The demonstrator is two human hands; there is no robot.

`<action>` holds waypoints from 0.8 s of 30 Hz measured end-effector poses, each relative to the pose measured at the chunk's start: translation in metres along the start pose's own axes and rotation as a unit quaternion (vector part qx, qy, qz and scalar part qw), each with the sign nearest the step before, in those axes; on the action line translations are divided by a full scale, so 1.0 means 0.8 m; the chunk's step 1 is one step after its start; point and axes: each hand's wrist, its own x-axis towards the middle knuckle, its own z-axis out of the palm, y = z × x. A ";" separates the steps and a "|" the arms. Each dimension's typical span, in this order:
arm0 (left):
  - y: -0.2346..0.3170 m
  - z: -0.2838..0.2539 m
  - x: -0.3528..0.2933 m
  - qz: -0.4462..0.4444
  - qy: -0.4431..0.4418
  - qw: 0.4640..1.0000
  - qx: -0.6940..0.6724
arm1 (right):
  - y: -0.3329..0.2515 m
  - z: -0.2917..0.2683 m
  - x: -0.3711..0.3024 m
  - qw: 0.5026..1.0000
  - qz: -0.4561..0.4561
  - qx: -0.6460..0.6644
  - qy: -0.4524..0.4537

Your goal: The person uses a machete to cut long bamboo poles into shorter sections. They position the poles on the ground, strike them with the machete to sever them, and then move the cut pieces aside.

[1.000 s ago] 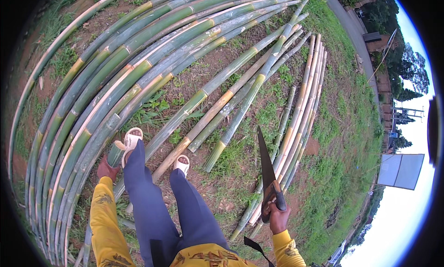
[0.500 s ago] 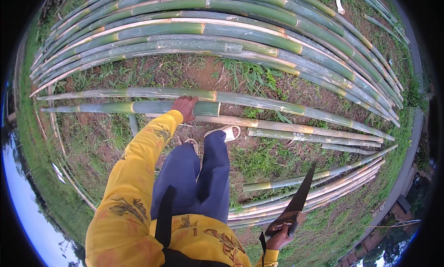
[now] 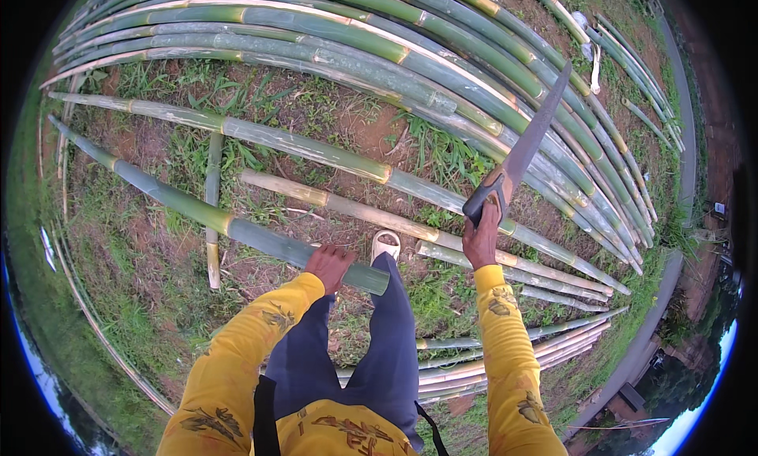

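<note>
My left hand (image 3: 330, 267) is closed around a green bamboo pole (image 3: 272, 243) close to its cut end. From my hand the pole slants away to the far left, its near end just in front of my legs. In my right hand (image 3: 482, 239) is a handsaw (image 3: 525, 144), gripped by its dark handle, with the blade pointing up and away to the right. The blade shows in front of the big row of poles, and whether it touches any cannot be told. The saw hand is over a long pale green pole (image 3: 316, 148) lying across the ground.
A wide row of green bamboo poles (image 3: 332, 53) lies at the far side. A tan pole (image 3: 355, 211) and shorter pieces lie ahead of my sandalled foot (image 3: 385, 244). A short crosspiece (image 3: 213, 211) rests at the left. More thin poles (image 3: 474, 367) lie at my right.
My right hand has swung the saw from low beside me up and forward. My left hand has drawn the green pole's near end toward me, off the tan pole's line.
</note>
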 end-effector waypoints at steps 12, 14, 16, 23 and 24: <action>0.011 0.131 -0.110 -0.061 -0.022 0.998 0.012 | 0.062 0.196 0.096 0.996 -0.062 -0.044 -0.049; 0.012 0.140 -0.109 -0.059 -0.011 0.998 0.013 | 0.079 0.220 0.067 0.994 -0.055 -0.056 -0.075; 0.010 0.149 -0.118 -0.068 0.007 0.998 0.006 | 0.076 0.248 0.036 0.992 -0.057 -0.059 -0.099; 0.018 0.163 -0.137 -0.069 0.031 0.997 0.011 | 0.029 0.268 0.014 0.971 0.028 -0.181 -0.151; 0.023 0.161 -0.146 -0.068 0.031 0.997 0.008 | -0.014 0.267 0.006 0.964 0.066 -0.221 -0.134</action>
